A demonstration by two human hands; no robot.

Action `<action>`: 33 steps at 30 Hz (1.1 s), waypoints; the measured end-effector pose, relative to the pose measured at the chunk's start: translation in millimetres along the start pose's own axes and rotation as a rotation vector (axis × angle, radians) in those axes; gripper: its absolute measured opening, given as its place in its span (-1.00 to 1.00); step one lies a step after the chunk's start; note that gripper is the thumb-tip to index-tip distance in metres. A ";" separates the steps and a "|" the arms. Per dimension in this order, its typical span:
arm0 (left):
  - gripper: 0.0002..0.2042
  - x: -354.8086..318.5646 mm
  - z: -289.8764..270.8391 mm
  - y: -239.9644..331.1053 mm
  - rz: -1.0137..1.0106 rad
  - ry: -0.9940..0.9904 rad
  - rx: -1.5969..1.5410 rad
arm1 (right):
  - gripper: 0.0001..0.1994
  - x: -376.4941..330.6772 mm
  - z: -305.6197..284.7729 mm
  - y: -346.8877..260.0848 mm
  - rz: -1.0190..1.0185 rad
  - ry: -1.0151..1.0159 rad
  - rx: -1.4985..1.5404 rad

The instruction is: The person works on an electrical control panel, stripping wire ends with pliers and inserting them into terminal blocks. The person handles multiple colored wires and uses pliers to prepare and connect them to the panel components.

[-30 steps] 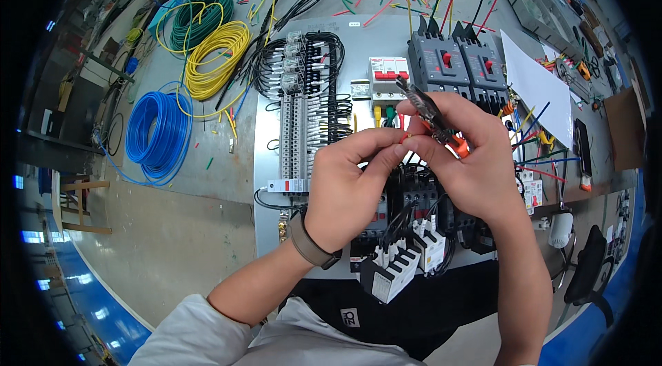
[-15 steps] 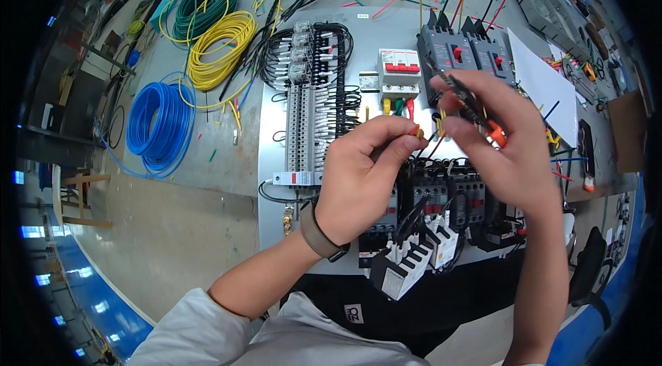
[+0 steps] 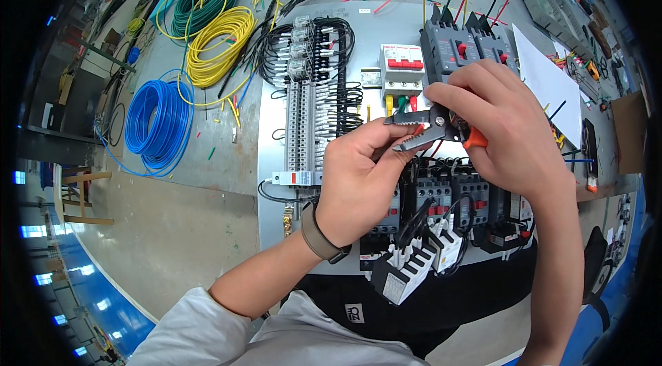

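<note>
My left hand (image 3: 358,176), with a watch on its wrist, pinches thumb and forefinger on a wire end whose small red tip (image 3: 418,129) shows; the rest of it is hidden by the fingers. My right hand (image 3: 500,121) grips wire strippers (image 3: 427,125) with orange handles. Their toothed jaws are spread and point left, one on each side of the red tip. Just beyond the jaws stands a white circuit breaker (image 3: 402,66) with red levers; yellow, green and red wires leave its lower side. Contactors (image 3: 432,197) sit below my hands.
A terminal strip (image 3: 298,128) with bundled black wires runs up the panel's left. Grey breakers (image 3: 452,49) with upright wires stand at the far right, beside a white sheet (image 3: 548,87). Blue (image 3: 160,125), yellow (image 3: 221,45) and green (image 3: 207,4) wire coils lie on the left.
My right hand has turned the wire strippers from upright to pointing left and brought their spread jaws around the red tip. My left hand has stayed nearly in place, still pinching.
</note>
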State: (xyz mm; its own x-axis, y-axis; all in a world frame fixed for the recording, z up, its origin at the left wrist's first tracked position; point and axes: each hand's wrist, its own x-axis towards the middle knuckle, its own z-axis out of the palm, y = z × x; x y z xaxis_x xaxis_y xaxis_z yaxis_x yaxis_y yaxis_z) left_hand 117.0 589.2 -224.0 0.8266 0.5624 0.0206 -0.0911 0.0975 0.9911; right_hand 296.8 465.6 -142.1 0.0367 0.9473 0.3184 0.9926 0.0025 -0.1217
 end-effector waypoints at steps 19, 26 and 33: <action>-0.83 -2.4 2.1 2.8 0.016 0.013 -0.061 | -0.63 -3.6 7.2 14.6 0.024 0.017 -0.015; -0.87 -4.0 0.4 3.8 0.012 -0.004 -0.057 | -0.58 -4.6 -9.9 -0.6 0.306 0.280 0.220; -0.86 -5.7 -1.5 3.8 0.020 -0.014 -0.065 | -0.46 -15.9 -7.2 -12.6 0.292 0.233 0.222</action>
State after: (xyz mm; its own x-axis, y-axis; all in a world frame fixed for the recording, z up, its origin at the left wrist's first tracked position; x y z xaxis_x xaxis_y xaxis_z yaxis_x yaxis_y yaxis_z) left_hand 111.1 587.6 -220.5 0.8318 0.5535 0.0426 -0.1432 0.1398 0.9798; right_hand 284.5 448.2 -138.9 0.3624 0.8211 0.4410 0.8887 -0.1619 -0.4289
